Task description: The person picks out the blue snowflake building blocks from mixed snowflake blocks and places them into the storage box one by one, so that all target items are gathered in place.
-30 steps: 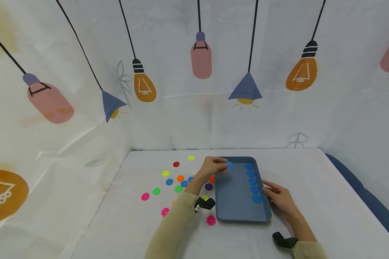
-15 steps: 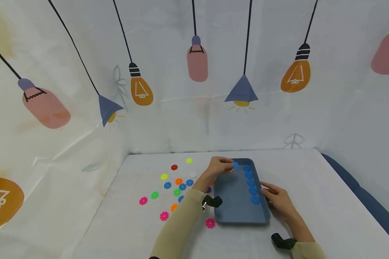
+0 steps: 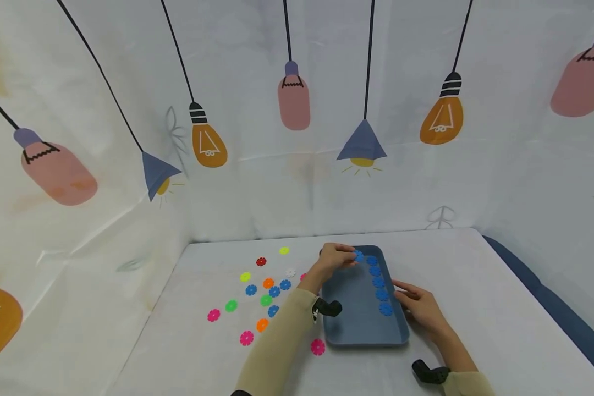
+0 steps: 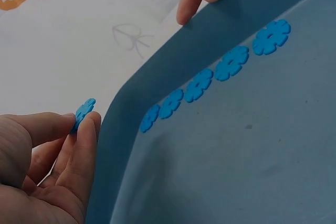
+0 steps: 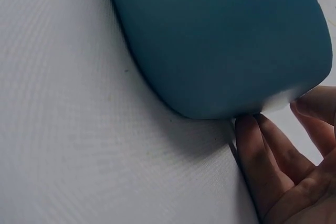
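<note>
My left hand (image 3: 335, 257) pinches a blue flower-shaped plastic disc (image 4: 84, 113) between thumb and fingertips, tilted on edge above the far end of the blue-grey tray (image 3: 348, 322). Inside that tray, several matching blue discs (image 4: 198, 84) lie flat in a row along the right wall. The farthest one in the row (image 3: 372, 260) is close to the held disc in the head view. On the tray's right side, my right hand (image 3: 423, 311) touches the outer wall with fairly straight fingertips (image 5: 249, 129).
Loose flower discs in several colours are scattered left of the tray, among them a red one (image 3: 261, 262), a green one (image 3: 231, 306) and a pink one (image 3: 318, 347). A white cloth (image 3: 178, 352) covers the table. Behind it hangs a sheet printed with lamps (image 3: 257, 198).
My left hand has carried the blue disc rightward over the tray's far end, toward the row. My right hand keeps its place at the tray's side. The head view has shifted slightly.
</note>
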